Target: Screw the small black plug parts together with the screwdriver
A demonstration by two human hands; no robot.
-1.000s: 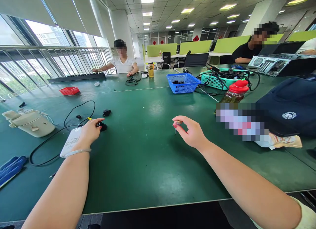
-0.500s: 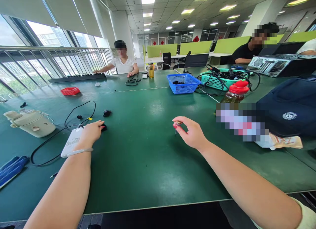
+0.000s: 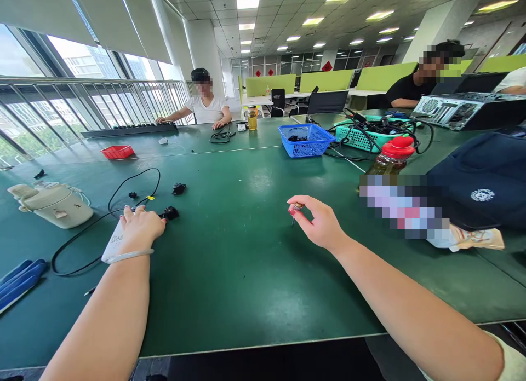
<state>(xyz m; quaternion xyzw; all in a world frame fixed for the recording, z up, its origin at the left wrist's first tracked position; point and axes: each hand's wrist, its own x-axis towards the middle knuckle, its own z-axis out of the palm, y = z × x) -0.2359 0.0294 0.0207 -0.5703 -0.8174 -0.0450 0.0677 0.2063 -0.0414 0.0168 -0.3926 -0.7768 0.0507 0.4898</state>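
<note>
My left hand [image 3: 143, 227] lies with its fingers spread over a white flat box [image 3: 113, 244], which it partly hides. A black cable [image 3: 68, 244] loops around beside the box. Just right of that hand's thumb is a small black part [image 3: 170, 212], and another black piece [image 3: 178, 189] lies farther back. Held just above the green table, my right hand [image 3: 316, 221] pinches a small screwdriver [image 3: 298, 206] between thumb and fingers. Its thin shaft points down, and most of its handle is hidden by the fingers.
To the left are a cream bottle [image 3: 55, 206] on its side and blue gloves [image 3: 18, 282]. A red tray [image 3: 118, 151], blue basket [image 3: 306, 145] and green basket of cables [image 3: 357, 137] stand farther back. A red-lidded bottle [image 3: 398, 148] and dark bag [image 3: 472, 178] are right. Two co-workers sit beyond.
My left hand has moved slightly left, off the small black part, and its fingers have spread over the white box. My right hand has stayed nearly still with the screwdriver.
</note>
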